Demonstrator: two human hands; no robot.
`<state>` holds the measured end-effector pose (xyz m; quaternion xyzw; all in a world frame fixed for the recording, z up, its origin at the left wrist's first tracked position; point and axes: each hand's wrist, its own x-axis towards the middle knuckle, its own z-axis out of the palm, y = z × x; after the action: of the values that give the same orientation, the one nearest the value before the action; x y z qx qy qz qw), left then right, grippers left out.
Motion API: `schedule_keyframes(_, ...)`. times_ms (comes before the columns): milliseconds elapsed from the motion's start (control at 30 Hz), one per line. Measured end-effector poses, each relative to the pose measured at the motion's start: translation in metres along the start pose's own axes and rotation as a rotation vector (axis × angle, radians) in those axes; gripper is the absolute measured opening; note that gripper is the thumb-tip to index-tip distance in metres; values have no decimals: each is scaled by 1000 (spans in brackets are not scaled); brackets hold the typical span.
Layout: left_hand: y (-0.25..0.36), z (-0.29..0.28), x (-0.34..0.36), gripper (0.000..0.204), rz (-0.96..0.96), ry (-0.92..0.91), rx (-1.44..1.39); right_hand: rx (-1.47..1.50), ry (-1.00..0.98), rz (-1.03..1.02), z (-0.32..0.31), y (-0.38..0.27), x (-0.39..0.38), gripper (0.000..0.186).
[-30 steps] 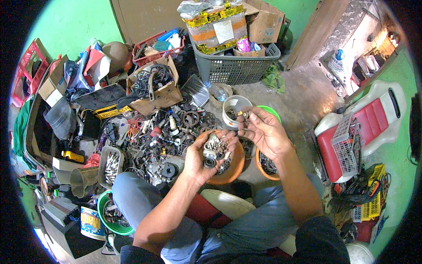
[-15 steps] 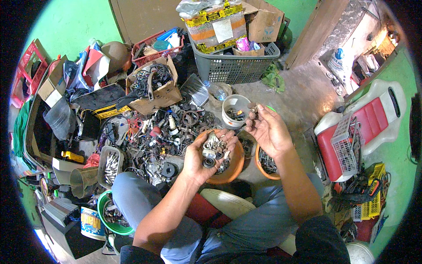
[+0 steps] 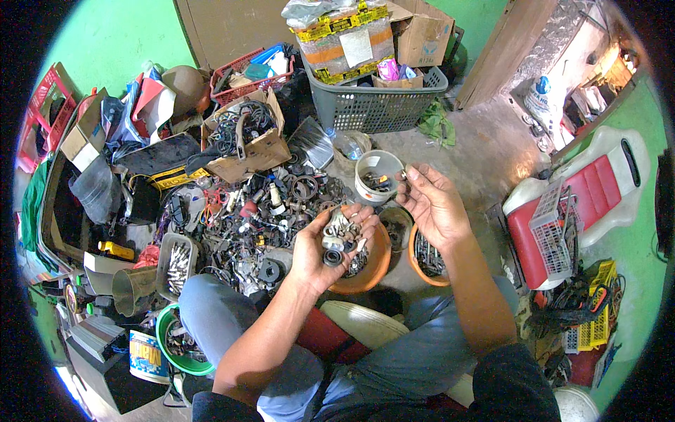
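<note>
My left hand [image 3: 313, 250] is cupped, palm up, around a handful of small metal parts [image 3: 342, 232]. Among them a dark ring-shaped part [image 3: 332, 257] lies near the heel of the palm. To the right, my right hand [image 3: 434, 207] has its fingers curled together, with a small shiny piece [image 3: 403, 173] pinched at the tips; its exact kind is too small to tell. Those fingertips are beside the rim of a white bucket [image 3: 369, 193] with some small parts in the bottom. Beneath my left hand stands an orange basin [image 3: 380, 264] with more metal pieces.
A second orange container [image 3: 422, 271] of metal parts stands below my right wrist. Mixed scrap parts [image 3: 246, 225] cover the floor at left, near a grey tray [image 3: 165, 281] of whitish pieces. A grey basket [image 3: 380, 109] stands behind; a red-and-white seat [image 3: 590, 190] is at right.
My right hand's fingers have curled in more, and the brownish round piece at their tips no longer shows as before. My left hand has hardly moved.
</note>
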<state>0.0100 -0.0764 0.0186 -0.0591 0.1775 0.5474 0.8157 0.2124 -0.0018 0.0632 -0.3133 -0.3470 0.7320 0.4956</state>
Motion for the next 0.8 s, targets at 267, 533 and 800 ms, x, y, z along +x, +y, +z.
schedule_keyframes(267, 1, -2, 2, 47, -19, -34, -52, -106, 68, -130, -2, 1, 1, 10)
schedule_keyframes(533, 0, -2, 3, 45, 0, -26, -36, -168, 102, -121, 4, -1, -1, 13)
schedule_keyframes(800, 1, 0, 0, 47, 22, 7, -3, -1101, 154, -233, -14, 1, 12, 14)
